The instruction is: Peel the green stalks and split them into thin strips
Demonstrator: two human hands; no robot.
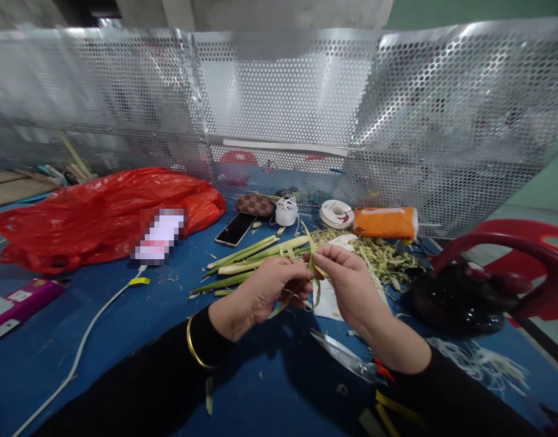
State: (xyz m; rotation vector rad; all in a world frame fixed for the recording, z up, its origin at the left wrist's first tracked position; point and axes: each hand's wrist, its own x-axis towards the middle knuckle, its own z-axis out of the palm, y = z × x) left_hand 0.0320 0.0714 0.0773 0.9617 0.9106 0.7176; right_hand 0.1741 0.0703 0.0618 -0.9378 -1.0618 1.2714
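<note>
Near the middle of the view my left hand point(272, 285) and my right hand point(347, 282) meet, both closed on thin pale-green leaf strips point(316, 261). One strip points up from between the fingers and others hang below; how they are joined I cannot tell. Behind my left hand lie long green and whitish stalks point(235, 267) on the blue table. A heap of shredded green plant scraps point(388, 261) is beyond my right hand. Scissors point(345, 357) with red handles lie by my right forearm, which partly covers them.
A black kettle point(461, 300) with a dark red handle stands at right, beside white string point(483, 364). At the back are a ribbon spool point(337, 213), an orange packet point(385, 223) and a dark phone point(236, 229). A red plastic bag point(110, 200) and white cable point(90, 328) lie left.
</note>
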